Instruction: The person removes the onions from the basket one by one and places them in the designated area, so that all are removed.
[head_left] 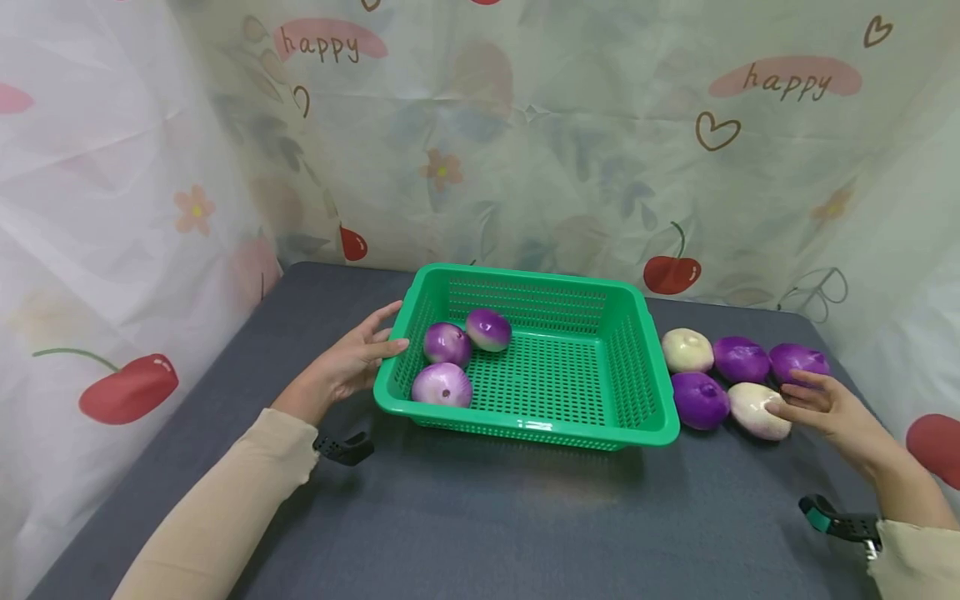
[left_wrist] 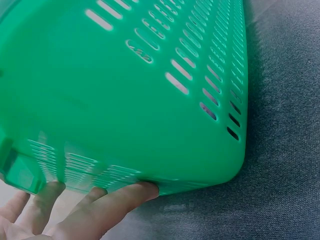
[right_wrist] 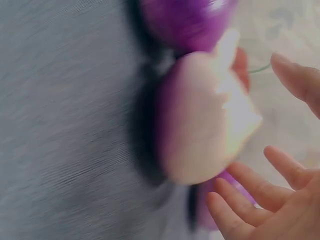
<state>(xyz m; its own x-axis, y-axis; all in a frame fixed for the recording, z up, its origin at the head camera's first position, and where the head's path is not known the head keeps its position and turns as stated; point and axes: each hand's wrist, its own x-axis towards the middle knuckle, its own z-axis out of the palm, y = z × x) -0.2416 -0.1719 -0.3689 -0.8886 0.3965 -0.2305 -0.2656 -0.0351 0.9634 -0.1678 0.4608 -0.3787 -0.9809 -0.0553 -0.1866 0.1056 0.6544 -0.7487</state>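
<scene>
- The right hand (head_left: 832,410) has its fingers spread apart, poised just beside a pale onion (head_left: 752,408) whose one side, in the right wrist view, is purple; whether any fingertip touches it, I cannot tell.
- The left hand (head_left: 351,362) grips the left end of a green plastic basket (head_left: 536,426), thumb over the rim and the other fingers against the outer wall.
- A purple onion (head_left: 795,358) lies by the right hand, nearest the desk's far right corner.
- The pale onion is in the near row, just right of a deep purple onion (head_left: 700,400); behind that pair, another purple onion and a whitish onion (head_left: 687,350) continue the far row toward the basket's right end.
- The basket stands near the middle of the desk's far edge.
- Inside it, three purple-and-white onions (head_left: 442,386) cluster at the left end.
- Dark straps (head_left: 345,448) circle both wrists, below cream sleeves (head_left: 225,500).
- The grey desk (head_left: 480,533) meets a cherry-printed curtain (head_left: 540,167) along its far edge.
</scene>
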